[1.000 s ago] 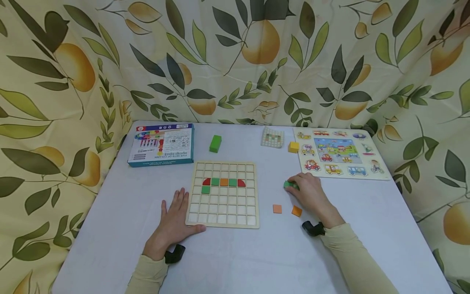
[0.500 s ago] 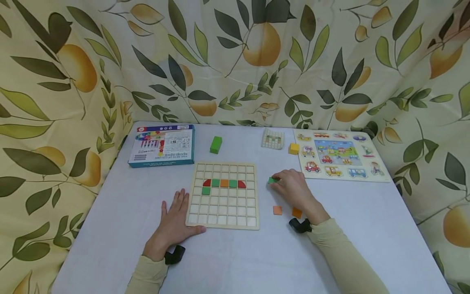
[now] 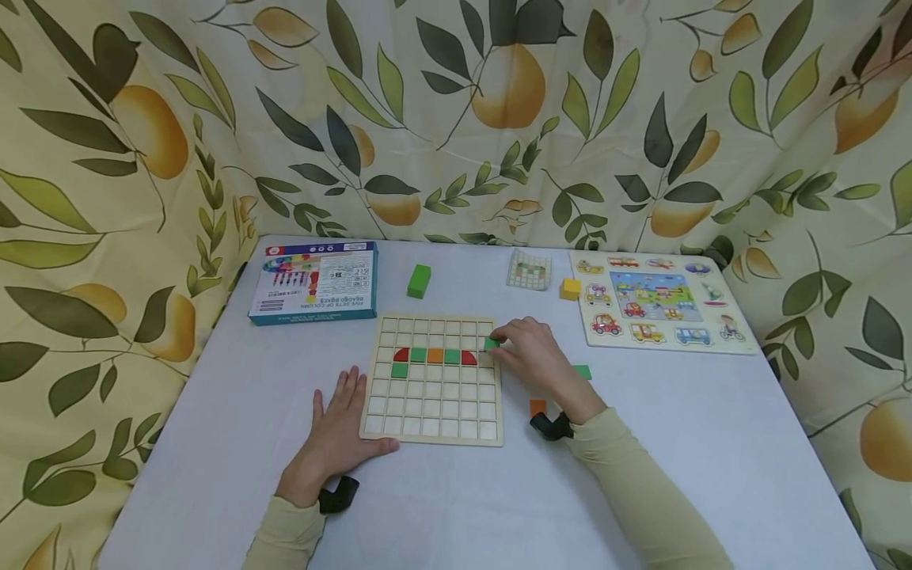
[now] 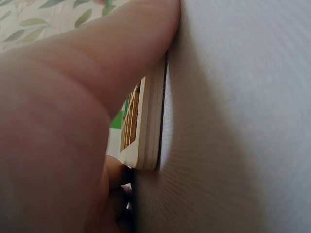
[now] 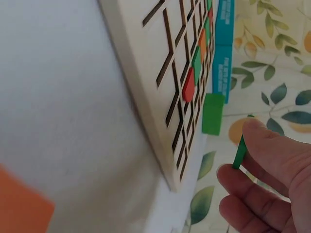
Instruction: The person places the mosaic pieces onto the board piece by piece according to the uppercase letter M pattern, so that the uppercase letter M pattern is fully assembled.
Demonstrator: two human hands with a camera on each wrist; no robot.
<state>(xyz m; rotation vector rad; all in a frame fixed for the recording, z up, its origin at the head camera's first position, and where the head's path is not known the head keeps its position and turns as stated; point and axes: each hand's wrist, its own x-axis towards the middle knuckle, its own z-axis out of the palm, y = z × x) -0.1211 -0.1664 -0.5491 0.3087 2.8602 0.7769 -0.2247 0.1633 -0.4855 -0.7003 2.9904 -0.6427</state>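
Observation:
My right hand [image 3: 537,356] pinches a green square tile [image 3: 492,343] between thumb and fingers, over the right edge of a wooden grid board [image 3: 431,390]. From the right wrist view, this green tile [image 5: 240,153] is seen edge-on, raised above the grid. My left hand [image 3: 335,435] rests beside the board with fingers spread straight along its left side; the thumb lies at the front edge. In the board a row runs red quarter-round [image 3: 401,355], green, orange [image 3: 435,355], green, red quarter-round [image 3: 468,357]. One green tile [image 3: 399,370] sits below the row's left end.
Near my right wrist lie a green tile [image 3: 583,371] and an orange tile [image 3: 537,407]. Behind stand a blue-edged box [image 3: 313,281], a green block [image 3: 419,281], a small pattern card [image 3: 530,269], a yellow block [image 3: 569,288] and a vehicle picture puzzle [image 3: 663,301].
My right hand has carried the green tile leftward from the table to the board's right edge. Another green tile now shows where the hand was; one orange tile is covered by the wrist. Left hand unmoved.

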